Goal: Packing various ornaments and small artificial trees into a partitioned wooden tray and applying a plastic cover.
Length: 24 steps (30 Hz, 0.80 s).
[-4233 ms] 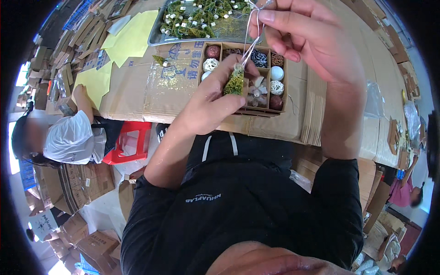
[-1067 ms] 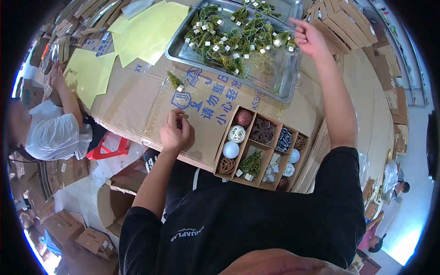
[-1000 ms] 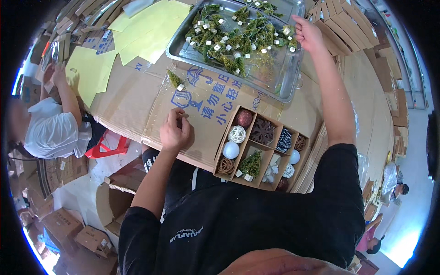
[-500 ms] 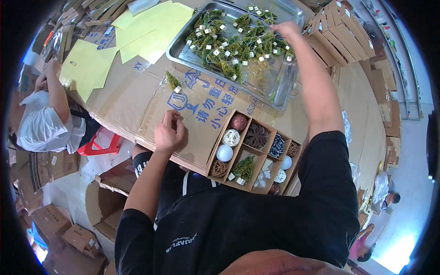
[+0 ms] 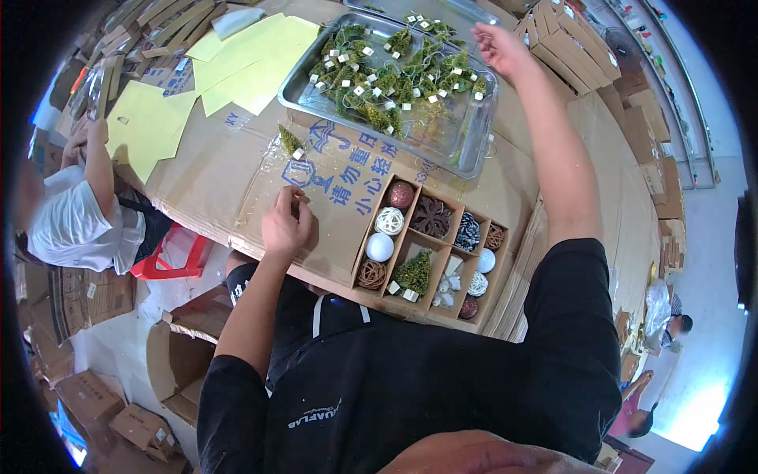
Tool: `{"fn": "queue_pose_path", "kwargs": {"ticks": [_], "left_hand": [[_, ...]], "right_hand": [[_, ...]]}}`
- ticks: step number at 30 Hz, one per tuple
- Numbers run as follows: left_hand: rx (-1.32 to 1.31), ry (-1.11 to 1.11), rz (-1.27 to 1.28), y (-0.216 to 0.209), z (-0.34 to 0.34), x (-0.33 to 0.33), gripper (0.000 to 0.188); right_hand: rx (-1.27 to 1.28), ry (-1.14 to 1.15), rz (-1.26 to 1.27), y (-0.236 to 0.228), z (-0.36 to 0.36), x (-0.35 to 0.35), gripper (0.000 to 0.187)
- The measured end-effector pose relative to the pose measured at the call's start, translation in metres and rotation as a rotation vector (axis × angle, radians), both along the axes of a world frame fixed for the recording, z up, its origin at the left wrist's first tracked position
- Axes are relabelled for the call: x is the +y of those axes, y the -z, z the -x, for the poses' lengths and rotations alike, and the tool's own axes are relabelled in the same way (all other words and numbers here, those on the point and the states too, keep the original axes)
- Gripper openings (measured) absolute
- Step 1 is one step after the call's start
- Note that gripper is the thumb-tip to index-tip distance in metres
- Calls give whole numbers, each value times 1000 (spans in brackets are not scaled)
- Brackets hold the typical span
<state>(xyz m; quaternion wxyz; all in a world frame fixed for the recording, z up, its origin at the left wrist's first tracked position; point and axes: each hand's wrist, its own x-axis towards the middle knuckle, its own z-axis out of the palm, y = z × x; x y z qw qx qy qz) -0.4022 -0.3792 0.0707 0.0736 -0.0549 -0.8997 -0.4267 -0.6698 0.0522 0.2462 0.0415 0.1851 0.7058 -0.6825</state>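
My right hand hovers by the far right rim of a metal tray, its fingers loosely apart and nothing visible in them. Inside the tray lie several small green bottle-brush trees with white cube bases. My left hand rests on the cardboard, loosely curled, with nothing to be seen in it. One loose tree lies beyond it. Close to my body sits a divided cardboard box. Its compartments hold balls such as a white ball, a brown flower-shaped ornament and green trees.
Yellow sheets lie at the far left of the cardboard-covered table. Folded cardboard dividers stand beyond my right hand. A co-worker sits at the left by a red stool. Another metal tray lies behind.
My right hand has come away from the trees at the tray's far right and shifted right, its fingers spreading. My left hand stays curled in about the same place. The view has shifted slightly.
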Motion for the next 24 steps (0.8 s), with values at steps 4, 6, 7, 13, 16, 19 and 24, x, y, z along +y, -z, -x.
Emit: {"fn": "queue_pose_path", "kwargs": {"ticks": [4, 6, 7, 13, 16, 19, 24], "left_hand": [[6, -5, 42, -5, 2, 1, 16], [-8, -2, 23, -4, 2, 1, 16], [-21, 6, 5, -4, 2, 1, 17], [-91, -6, 135, -9, 0, 3, 17], [-116, -6, 153, -8, -1, -1, 17], [-93, 18, 113, -10, 2, 5, 17], [-9, 52, 78, -7, 6, 7, 17]], "right_hand": [[23, 143, 475, -14, -7, 5, 15], [129, 139, 589, -12, -8, 9, 19], [125, 138, 592, -8, -10, 1, 19], [107, 396, -573, 26, -4, -54, 51], [-24, -34, -1338, 50, 5, -69, 61], [37, 42, -1329, 76, 28, -44, 48], [88, 282, 7, 36, 63, -7, 9]]}}
